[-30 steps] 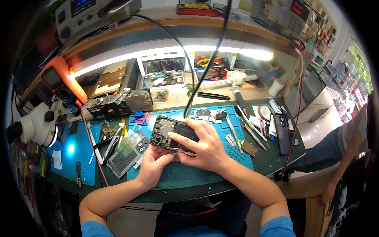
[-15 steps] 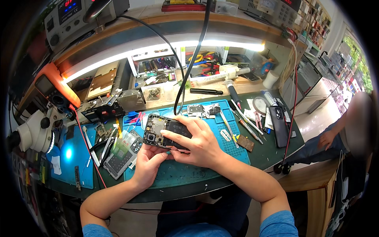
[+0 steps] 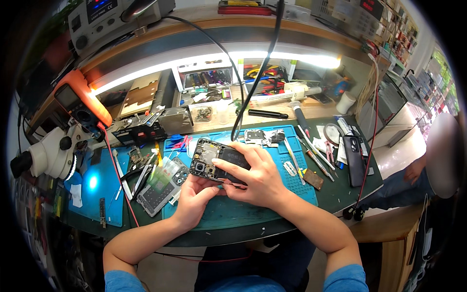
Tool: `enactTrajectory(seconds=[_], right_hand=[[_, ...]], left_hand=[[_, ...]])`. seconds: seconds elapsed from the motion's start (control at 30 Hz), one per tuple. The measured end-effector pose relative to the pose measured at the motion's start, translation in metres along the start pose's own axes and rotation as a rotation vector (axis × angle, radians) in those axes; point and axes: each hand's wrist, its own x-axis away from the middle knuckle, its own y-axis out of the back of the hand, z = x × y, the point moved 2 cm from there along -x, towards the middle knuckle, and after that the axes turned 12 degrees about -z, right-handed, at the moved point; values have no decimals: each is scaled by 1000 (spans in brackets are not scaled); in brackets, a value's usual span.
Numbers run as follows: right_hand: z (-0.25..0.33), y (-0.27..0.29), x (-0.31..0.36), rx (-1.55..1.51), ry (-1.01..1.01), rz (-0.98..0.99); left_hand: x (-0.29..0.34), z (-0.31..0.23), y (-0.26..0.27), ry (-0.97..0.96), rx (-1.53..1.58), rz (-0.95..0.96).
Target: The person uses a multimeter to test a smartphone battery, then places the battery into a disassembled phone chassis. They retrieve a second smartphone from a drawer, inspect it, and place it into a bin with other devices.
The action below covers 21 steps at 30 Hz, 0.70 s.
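An opened smartphone [image 3: 209, 151], its circuit board, camera and black battery exposed, is held above the blue work mat [image 3: 233, 214]. My left hand [image 3: 197, 197] is closed around its near lower edge, thumb and fingers pinched there. Across the battery side lies my right hand [image 3: 255, 175], gripping the phone, with its thumb by the near edge close to the left fingertips. Whatever small thing may sit between the fingertips is too hidden to name. Left of my hands, a detached phone back cover [image 3: 160, 194] rests on the bench.
At left stand a white microscope [image 3: 44, 155] and an orange multimeter [image 3: 82, 102]. Tweezers [image 3: 141, 180] lie near the cover. On the right are a black phone [image 3: 354, 158], a screwdriver [image 3: 318, 163] and a razor blade [image 3: 290, 168]. A black cable [image 3: 260, 68] hangs ahead. Another person sits at right.
The whole view has shifted, so the bench and my hands appear slightly farther right. My grip on the phone looks the same.
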Motion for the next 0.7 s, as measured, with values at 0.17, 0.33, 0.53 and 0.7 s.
enactTrajectory(seconds=[0.17,0.33,0.53,0.7], right_hand=[[0,0,0,-15,-11,22],[1,0,-1,-27,-11,27],[-7,0,0,-280,-207,67],[-21,0,4,-1084,-957,335]], left_hand=[[-1,1,0,10,-5,16],[-1,2,3,13,-25,6],[-2,-7,-3,35,49,74],[2,-16,-7,27,108,-16]])
